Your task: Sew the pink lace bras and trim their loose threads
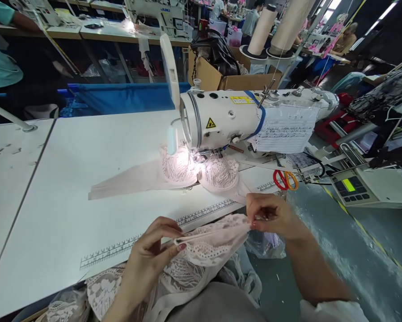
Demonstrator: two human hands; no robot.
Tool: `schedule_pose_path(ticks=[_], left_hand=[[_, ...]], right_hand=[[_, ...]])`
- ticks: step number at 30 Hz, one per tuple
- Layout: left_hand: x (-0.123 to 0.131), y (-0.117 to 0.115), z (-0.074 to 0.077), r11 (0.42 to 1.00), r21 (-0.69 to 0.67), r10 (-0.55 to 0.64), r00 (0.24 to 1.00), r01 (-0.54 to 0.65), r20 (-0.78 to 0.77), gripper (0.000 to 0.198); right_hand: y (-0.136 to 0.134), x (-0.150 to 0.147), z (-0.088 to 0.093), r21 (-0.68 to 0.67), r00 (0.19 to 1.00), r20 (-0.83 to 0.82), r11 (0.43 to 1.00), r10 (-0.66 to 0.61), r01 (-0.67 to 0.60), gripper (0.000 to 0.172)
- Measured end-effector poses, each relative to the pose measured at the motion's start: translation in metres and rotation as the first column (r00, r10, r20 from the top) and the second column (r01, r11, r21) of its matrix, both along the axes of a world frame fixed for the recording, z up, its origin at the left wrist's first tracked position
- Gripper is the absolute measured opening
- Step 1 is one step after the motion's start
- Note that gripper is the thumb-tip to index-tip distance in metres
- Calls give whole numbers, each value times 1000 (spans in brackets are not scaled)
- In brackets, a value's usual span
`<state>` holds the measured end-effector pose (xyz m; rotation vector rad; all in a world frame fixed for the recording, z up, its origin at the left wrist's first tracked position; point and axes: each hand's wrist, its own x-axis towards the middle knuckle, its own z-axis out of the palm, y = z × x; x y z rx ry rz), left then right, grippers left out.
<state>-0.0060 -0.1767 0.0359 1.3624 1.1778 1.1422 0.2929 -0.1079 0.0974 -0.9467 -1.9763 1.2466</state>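
My left hand (150, 255) pinches the edge of a pale pink lace garment (204, 250) that lies over my lap at the table's front edge. My right hand (271, 217) pinches the same garment's other end, and a thin strap is stretched between the two hands. Another pink lace piece (174, 172) lies under the needle of the white sewing machine (227, 118), lit by its lamp.
Red and orange scissors (285, 180) lie right of the machine. A paper sheet (284, 130) hangs on the machine arm. A control box (355, 185) sits at right. The white table (69, 188) carries a printed ruler. Thread cones, a cardboard box and other workers stand behind.
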Motion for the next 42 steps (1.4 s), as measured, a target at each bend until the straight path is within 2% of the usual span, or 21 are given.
schedule_pose_path(ticks=[2,3,4,5,7,8,9,11,15,18,22,27,30,33,38,42], left_hand=[[6,5,9,987,8,-158,984,159,-82,33],[12,7,15,974,30,-221,967,226,-125,49],[20,9,20,958,59,-267,951,279,-155,56],[29,11,24,943,91,-302,939,319,-165,50],[47,13,29,927,152,-324,936,343,-136,12],[54,14,29,926,170,-320,940,336,-116,8],[59,15,29,931,175,-308,946,321,-97,16],[63,17,27,945,143,-288,956,294,-63,21],[58,21,25,961,49,-271,963,271,-9,23],[55,23,24,959,41,-280,960,280,-4,22],[57,23,22,959,44,-281,960,281,0,21],[60,23,21,959,-20,-282,958,283,62,20],[61,21,22,947,-85,-304,949,310,81,23],[62,21,21,949,-83,-300,952,305,63,24],[63,23,20,947,-52,-314,947,317,63,23],[65,25,24,948,-51,-313,949,315,35,26]], right_hand=[[-3,-6,10,-13,998,13,998,63,-62,28],[-6,-12,13,10,996,53,998,68,-68,23],[-10,-20,15,45,992,104,996,66,-71,16],[-13,-28,16,85,986,153,993,63,-77,9],[-18,-40,15,161,974,220,982,60,-97,8],[-20,-43,14,189,969,238,976,63,-109,10],[-21,-44,11,202,965,255,973,61,-114,10],[-20,-38,5,195,962,272,978,22,-77,13],[-13,-16,-8,113,980,189,993,-53,31,35],[-9,-8,-12,131,989,150,991,-9,-11,31],[-7,-13,-9,136,994,105,990,20,-35,22],[-9,-17,-6,173,998,50,984,-42,32,15],[-11,-17,-7,163,996,44,984,-79,71,18],[-13,-17,-8,125,994,17,987,-104,101,22],[-14,-15,-5,37,979,129,987,-159,155,18],[-9,-13,4,48,978,202,998,-48,39,25]])
